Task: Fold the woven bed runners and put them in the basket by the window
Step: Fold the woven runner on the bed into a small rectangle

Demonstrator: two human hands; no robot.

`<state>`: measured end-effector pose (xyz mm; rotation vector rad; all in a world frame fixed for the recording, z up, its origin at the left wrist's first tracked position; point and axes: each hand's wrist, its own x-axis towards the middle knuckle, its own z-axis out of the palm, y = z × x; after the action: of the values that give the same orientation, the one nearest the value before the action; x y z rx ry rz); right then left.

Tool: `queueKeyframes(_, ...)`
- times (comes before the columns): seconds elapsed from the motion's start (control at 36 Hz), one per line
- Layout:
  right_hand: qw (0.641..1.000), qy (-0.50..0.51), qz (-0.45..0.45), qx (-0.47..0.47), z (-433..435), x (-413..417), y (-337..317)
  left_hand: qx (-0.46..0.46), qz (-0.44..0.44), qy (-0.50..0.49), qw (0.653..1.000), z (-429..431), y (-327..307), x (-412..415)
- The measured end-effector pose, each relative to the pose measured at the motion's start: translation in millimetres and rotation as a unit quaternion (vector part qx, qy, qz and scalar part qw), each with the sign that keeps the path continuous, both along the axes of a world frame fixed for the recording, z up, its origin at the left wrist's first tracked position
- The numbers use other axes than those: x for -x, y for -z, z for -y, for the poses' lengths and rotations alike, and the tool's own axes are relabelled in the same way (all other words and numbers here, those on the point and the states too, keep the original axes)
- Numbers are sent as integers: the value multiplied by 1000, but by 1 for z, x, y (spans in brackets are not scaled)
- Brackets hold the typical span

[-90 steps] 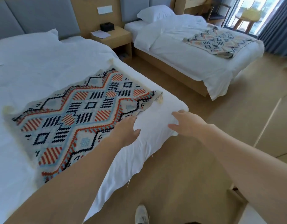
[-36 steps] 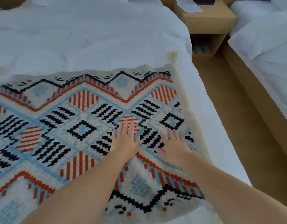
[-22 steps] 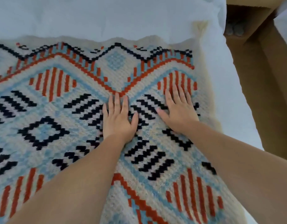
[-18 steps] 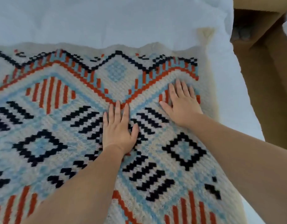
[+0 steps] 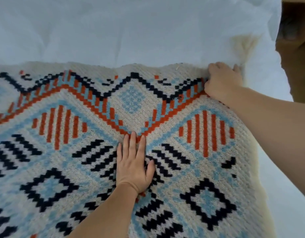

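A woven bed runner (image 5: pixel 131 100) in cream with orange, black and light-blue diamond patterns lies spread flat on the white bed (image 5: pixel 114 31), filling most of the view. My left hand (image 5: pixel 133 165) presses flat on the runner's middle, fingers straight and together. At the runner's far right corner, my right hand (image 5: pixel 222 81) has its fingers curled round the fabric's edge, next to a cream tassel (image 5: pixel 244 45). The basket and the window are out of view.
The white duvet stretches beyond the runner's far edge. A wooden nightstand (image 5: pixel 295 48) stands past the bed's right side, with a dark open shelf near the top right of the view.
My right hand has slid from lying flat on the pattern to the far right corner and curled round the edge there. My left hand stays flat in the same spot.
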<state>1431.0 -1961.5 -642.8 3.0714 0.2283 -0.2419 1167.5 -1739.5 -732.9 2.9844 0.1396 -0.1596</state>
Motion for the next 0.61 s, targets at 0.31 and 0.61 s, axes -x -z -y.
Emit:
queueKeyframes(0.31, 997, 4, 80, -8, 14, 28, -24, 11, 26, -5, 1000, -2, 0, -3)
queueKeyframes(0.61, 997, -28, 16, -64, 41, 146, -73, 60, -11, -21, 998, 3, -40, 5)
